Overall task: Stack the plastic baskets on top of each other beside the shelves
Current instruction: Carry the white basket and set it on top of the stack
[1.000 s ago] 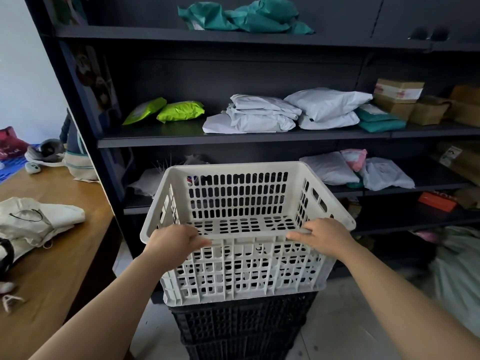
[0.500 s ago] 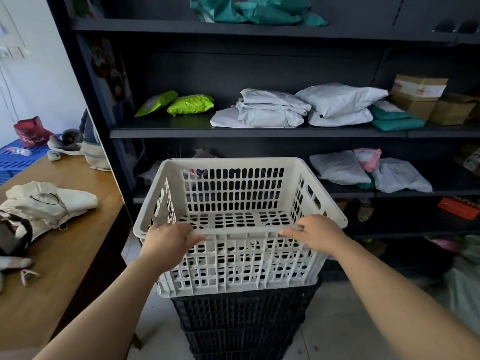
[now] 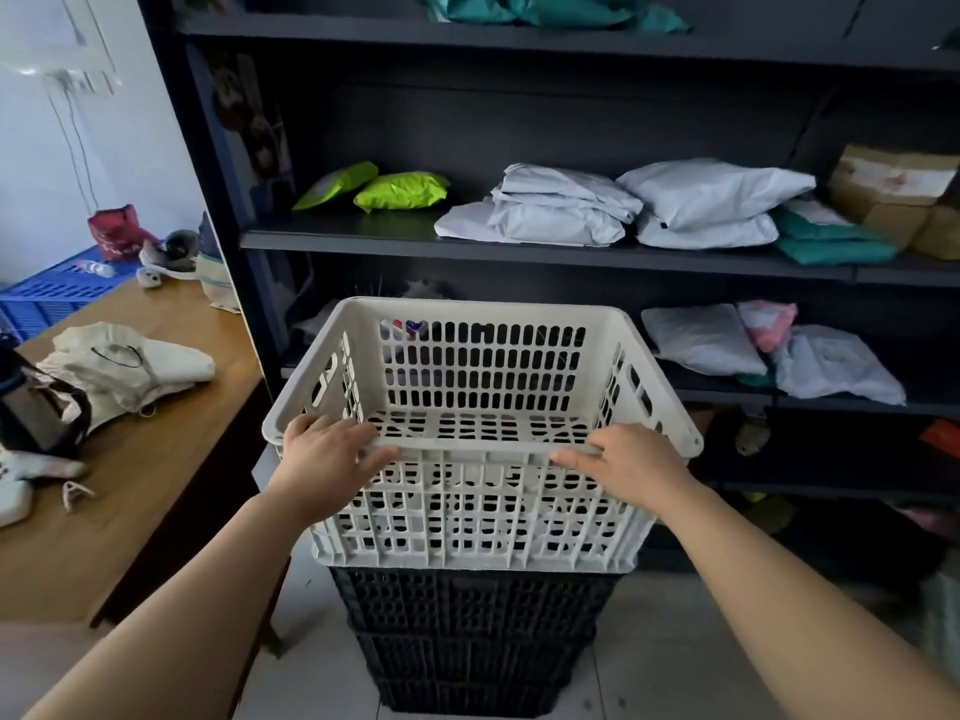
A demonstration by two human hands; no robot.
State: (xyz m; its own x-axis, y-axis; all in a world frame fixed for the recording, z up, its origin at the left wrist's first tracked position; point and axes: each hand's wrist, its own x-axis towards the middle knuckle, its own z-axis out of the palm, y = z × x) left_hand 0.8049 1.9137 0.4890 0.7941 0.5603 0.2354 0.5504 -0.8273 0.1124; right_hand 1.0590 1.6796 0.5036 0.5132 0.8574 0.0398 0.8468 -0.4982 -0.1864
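Observation:
A white slotted plastic basket [image 3: 483, 517] sits on top of a stack of black plastic baskets [image 3: 467, 646] on the tiled floor, right in front of the dark shelves [image 3: 519, 252]. My left hand [image 3: 327, 454] lies over the near rim's left part, fingers spread and curled onto the edge. My right hand [image 3: 623, 465] rests on the near rim's right part in the same way. The white basket is empty inside.
A wooden table [image 3: 130, 491] stands close on the left with a cloth bag [image 3: 124, 366] and a dark bottle on it. A blue crate [image 3: 57, 293] sits behind it. The shelves carry white and green parcels and cardboard boxes. Bags lie on the floor at right.
The white basket stays on the black stack with both hands on its near rim. The view has tilted slightly, showing more of the table and the wall at left.

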